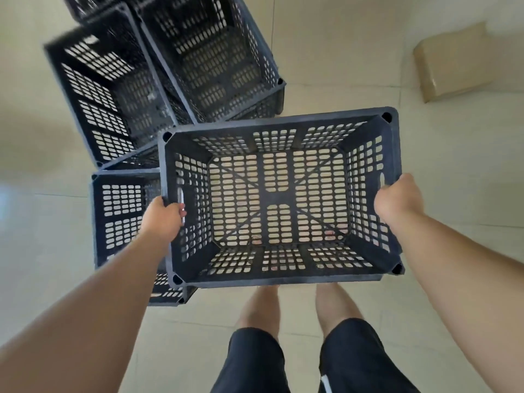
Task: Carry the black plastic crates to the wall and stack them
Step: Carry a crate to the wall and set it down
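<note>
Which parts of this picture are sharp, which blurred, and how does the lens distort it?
Head view: held crate, left hand and right hand fairly sharp; stacked crates beyond smeared; wide lens splays the forearms toward the corners; soft light, pale glare on the floor at left.

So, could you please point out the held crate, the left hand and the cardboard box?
held crate (279, 198): head view, floor centre.
left hand (163, 219): head view, its back.
cardboard box (450, 62): head view, top face.
</note>
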{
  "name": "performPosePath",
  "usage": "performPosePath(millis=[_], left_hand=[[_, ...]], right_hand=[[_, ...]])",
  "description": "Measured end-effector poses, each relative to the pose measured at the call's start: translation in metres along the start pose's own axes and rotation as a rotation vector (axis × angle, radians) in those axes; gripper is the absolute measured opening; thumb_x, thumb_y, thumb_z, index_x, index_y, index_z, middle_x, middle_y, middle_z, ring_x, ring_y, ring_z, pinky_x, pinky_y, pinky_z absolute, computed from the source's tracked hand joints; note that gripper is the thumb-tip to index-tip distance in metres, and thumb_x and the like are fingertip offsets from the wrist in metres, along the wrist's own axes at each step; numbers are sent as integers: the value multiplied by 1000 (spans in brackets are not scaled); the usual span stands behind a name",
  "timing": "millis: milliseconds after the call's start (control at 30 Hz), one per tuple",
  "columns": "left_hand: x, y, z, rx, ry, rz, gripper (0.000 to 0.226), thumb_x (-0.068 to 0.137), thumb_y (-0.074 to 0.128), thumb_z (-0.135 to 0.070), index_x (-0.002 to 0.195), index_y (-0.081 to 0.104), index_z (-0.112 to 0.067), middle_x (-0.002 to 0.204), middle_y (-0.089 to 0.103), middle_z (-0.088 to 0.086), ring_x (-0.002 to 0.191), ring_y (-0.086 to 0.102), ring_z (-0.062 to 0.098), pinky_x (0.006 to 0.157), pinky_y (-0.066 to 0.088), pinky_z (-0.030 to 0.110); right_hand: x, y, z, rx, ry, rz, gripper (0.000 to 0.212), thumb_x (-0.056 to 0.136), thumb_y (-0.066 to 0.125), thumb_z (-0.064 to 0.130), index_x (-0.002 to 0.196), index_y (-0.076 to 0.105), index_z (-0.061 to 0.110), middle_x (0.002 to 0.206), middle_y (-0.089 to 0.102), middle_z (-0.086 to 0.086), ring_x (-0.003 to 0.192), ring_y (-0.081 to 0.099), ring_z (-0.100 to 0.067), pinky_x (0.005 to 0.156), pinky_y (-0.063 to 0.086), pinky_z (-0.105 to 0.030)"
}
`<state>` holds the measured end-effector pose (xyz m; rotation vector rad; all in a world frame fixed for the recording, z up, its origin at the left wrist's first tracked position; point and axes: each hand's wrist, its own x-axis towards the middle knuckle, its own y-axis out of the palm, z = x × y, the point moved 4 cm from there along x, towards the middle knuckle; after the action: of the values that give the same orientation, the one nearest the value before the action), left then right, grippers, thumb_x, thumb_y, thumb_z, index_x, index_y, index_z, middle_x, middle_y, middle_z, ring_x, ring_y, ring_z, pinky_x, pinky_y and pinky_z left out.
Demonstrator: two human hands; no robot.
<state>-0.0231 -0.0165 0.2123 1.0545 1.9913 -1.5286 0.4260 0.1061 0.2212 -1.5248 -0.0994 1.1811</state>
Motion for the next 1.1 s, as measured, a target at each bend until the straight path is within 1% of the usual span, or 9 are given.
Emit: performPosePath(millis=[333,567,667,733,800,900,967,1033,1100], left_hand=[[-148,-114,-32,-161,16,-69,21,102,45,-15,111,62,-9,91,69,7,71,59,20,60,46,30],[-235,-163,-28,-228,9,-172,28,103,45,-16,124,60,-6,98,68,3,70,56,14,53,39,28],[-278,-177,-10,-268,-21,-234,31,103,45,-16,124,61,0,96,66,6,68,54,14,53,40,29],[-309,-185,7,-324,-50,-273,33,103,45,-11,128,59,6,98,66,12,76,60,22,60,47,33],[-341,-193,27,-408,-85,-316,34,103,45,-6,131,55,11,102,65,19,93,66,34,81,54,47],[-389,-201,62,-524,-152,-416,27,101,47,-6,118,62,8,94,64,15,88,64,35,96,52,52],[-410,-202,81,-567,-181,-449,24,102,47,-5,116,63,5,94,64,14,87,60,27,89,54,44],[-438,-203,107,-651,-229,-500,17,104,44,-3,111,60,1,93,63,12,81,59,23,69,51,31],[-465,-200,139,-715,-280,-560,15,104,43,-4,102,58,-2,93,62,13,71,56,20,62,46,29]], right_hand=[[-103,-159,69,2,-179,-67,34,100,52,13,132,50,1,130,60,-24,113,60,-46,88,51,-48],[-153,-222,100,-12,-291,-90,41,103,56,21,136,48,-1,133,60,-22,114,61,-43,70,40,-35],[-170,-236,117,-70,-403,-88,41,103,57,23,136,48,2,131,59,-20,113,61,-42,62,43,-34],[-185,-243,130,-110,-483,-73,41,102,57,22,136,47,3,131,59,-20,115,60,-44,70,44,-38],[-204,-249,145,-120,-576,-45,39,101,57,22,135,47,4,130,60,-21,113,60,-45,74,43,-43],[-237,-251,165,-155,-752,32,35,100,58,20,130,50,5,127,61,-20,112,61,-45,76,45,-42],[-256,-251,177,-179,-812,47,33,98,60,18,127,51,6,127,61,-19,110,61,-46,80,50,-45],[-285,-249,181,-228,-885,80,33,95,61,14,126,51,5,126,62,-21,108,62,-47,78,50,-44],[-316,-243,186,-278,-960,90,37,92,60,10,127,51,4,125,62,-24,108,62,-47,80,52,-46]])
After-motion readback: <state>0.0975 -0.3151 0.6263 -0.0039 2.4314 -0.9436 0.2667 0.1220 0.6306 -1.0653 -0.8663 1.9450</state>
